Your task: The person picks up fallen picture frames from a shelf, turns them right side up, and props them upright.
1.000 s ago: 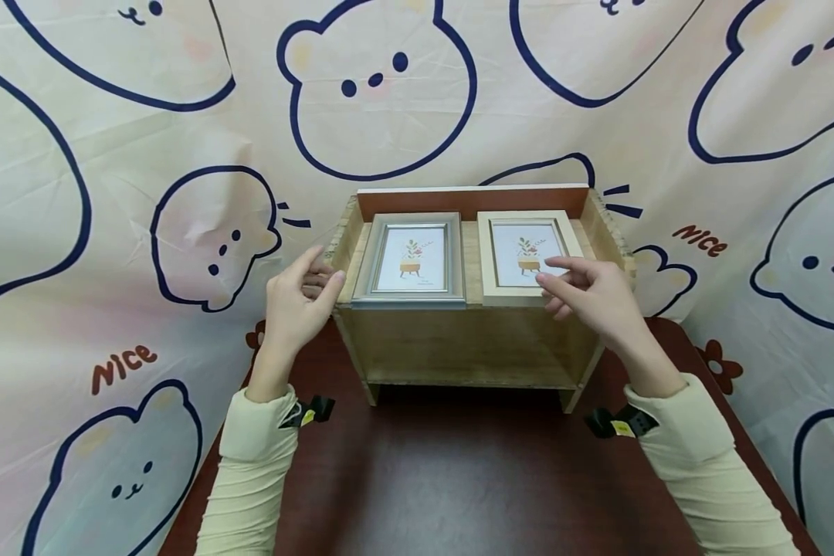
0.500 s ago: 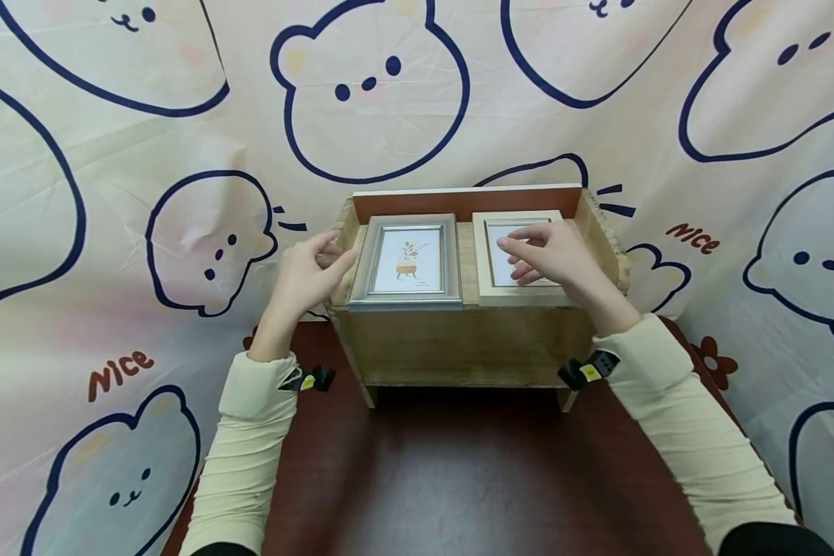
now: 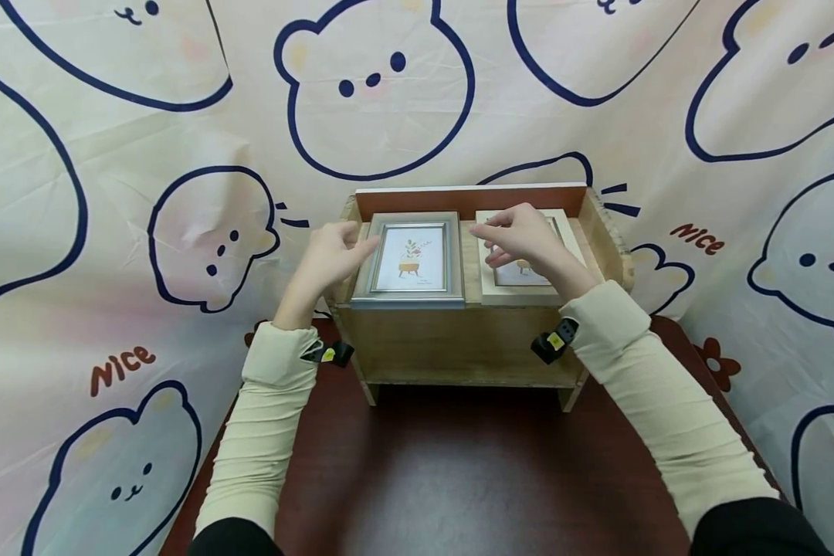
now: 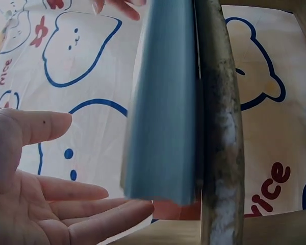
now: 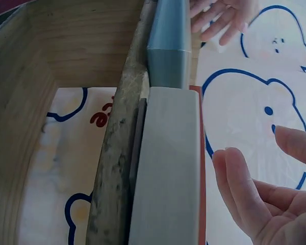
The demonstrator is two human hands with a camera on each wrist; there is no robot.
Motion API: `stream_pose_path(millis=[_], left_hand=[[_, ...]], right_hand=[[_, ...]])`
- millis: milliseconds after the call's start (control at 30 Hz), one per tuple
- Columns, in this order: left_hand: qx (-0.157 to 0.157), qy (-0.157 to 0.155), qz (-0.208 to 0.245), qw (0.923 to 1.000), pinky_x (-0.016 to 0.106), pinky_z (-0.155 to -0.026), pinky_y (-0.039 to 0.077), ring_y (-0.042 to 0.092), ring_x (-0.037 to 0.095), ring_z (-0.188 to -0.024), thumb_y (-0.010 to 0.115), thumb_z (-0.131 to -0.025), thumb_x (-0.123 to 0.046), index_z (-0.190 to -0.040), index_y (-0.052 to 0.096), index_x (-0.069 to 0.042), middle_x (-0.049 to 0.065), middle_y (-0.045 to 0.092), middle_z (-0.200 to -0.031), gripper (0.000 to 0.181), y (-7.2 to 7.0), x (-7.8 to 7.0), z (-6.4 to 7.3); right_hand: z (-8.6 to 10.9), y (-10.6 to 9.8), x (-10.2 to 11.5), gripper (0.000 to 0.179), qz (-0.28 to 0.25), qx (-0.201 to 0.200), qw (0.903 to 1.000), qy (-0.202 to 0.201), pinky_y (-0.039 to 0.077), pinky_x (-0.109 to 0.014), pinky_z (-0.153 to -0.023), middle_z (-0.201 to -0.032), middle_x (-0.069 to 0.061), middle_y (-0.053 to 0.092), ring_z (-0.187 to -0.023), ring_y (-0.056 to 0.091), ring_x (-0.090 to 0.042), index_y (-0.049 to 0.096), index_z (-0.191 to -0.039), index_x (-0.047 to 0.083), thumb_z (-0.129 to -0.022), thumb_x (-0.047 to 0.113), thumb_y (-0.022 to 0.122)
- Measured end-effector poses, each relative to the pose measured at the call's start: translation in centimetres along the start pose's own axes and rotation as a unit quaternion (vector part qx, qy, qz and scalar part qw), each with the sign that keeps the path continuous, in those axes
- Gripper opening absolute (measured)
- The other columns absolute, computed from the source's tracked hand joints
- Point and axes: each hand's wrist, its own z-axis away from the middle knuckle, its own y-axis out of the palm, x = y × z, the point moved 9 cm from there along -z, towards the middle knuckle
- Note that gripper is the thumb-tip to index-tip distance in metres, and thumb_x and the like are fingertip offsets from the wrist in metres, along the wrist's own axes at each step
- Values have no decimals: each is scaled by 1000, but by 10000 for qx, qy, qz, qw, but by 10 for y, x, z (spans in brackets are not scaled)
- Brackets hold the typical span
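Note:
Two picture frames lie side by side on top of a small wooden shelf (image 3: 459,347): a silver-blue one (image 3: 408,259) on the left, a cream one (image 3: 521,296) on the right. Each holds a print of a potted plant. My left hand (image 3: 333,253) hovers at the silver-blue frame's left side, thumb spread from the fingers. Over the cream frame is my right hand (image 3: 521,239), loosely bent and holding nothing, covering part of its print. In the left wrist view, the left fingers (image 4: 81,204) extend beside the blue frame edge (image 4: 163,112). The cream frame edge (image 5: 166,163) fills the right wrist view's middle.
The shelf has raised side walls and a reddish-brown back panel (image 3: 472,202) behind the frames. It stands on a dark red-brown table (image 3: 445,479). A cloth backdrop (image 3: 201,131) with cartoon animals rises behind and at both sides.
My right hand has moved left across the cream frame from its right edge. My left hand has shifted right and slightly up toward the silver-blue frame. Both frames have stayed in place.

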Motion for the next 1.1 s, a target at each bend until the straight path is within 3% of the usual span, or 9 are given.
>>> stream_pose_path(millis=[167,400,500,600,700,767,900,1000,1100], left_hand=[[84,-169,-178,9997,46,-92,41,45,36,-117,53,-90,-34,-134,36,8,26,45,-129,63,7,1,-8],[-89,-340,-340,9988,47,-91,41,46,35,-116,53,-88,-36,-133,39,6,25,46,-127,63,12,1,-11],[-263,-340,-504,9978,37,-72,47,55,28,-90,53,-88,-35,-117,54,5,19,57,-96,49,11,-1,-12],[-437,-309,-670,9963,27,-47,35,44,18,-55,53,-89,-32,-82,58,2,7,44,-59,35,11,-2,-14],[-572,-261,-770,9950,22,-40,22,27,13,-43,54,-89,-28,-60,43,-4,0,28,-48,39,12,-2,-18],[-623,-259,-891,9937,22,-40,21,27,13,-44,55,-89,-26,-56,35,-6,1,27,-49,43,13,-1,-21],[-608,-365,-1137,9910,25,-43,29,41,20,-56,55,-88,-26,-63,48,-3,9,44,-59,34,17,0,-26],[-492,-547,-1398,9874,31,-49,38,50,26,-70,53,-87,-27,-82,59,0,15,57,-77,29,20,2,-27],[-386,-767,-1583,9837,39,-60,45,52,29,-81,52,-87,-28,-98,61,2,19,60,-93,34,21,4,-27]], right_hand=[[-10,13,2,45,48,154,9997,178,54,-34,-67,-104,-21,57,-72,66,-24,58,-115,-3,-88,33,59],[-22,20,1,49,50,172,9990,421,54,-33,-65,-95,-20,58,-66,66,-23,53,-117,-6,-87,32,60],[-25,22,2,45,62,188,9987,478,54,-33,-62,-88,-18,58,-61,66,-23,52,-109,-7,-87,32,60],[-28,25,1,40,129,227,9982,545,54,-32,-59,-82,-17,58,-56,64,-22,54,-100,-7,-87,31,60],[-29,28,0,41,166,278,9973,659,54,-32,-57,-79,-16,59,-55,63,-20,56,-108,-5,-87,30,60],[-30,29,-1,44,238,284,9967,721,54,-31,-56,-78,-15,60,-54,62,-19,54,-112,-5,-87,31,60],[-32,31,-2,37,440,309,9958,737,53,-29,-54,-70,-12,62,-51,61,-17,55,-101,-4,-87,30,59],[-34,34,-2,30,582,351,9952,704,52,-28,-52,-62,-10,61,-48,59,-16,51,-75,2,-87,29,60],[-36,38,-1,33,698,412,9944,680,52,-27,-51,-58,-9,60,-46,58,-15,48,-66,5,-87,28,60]])
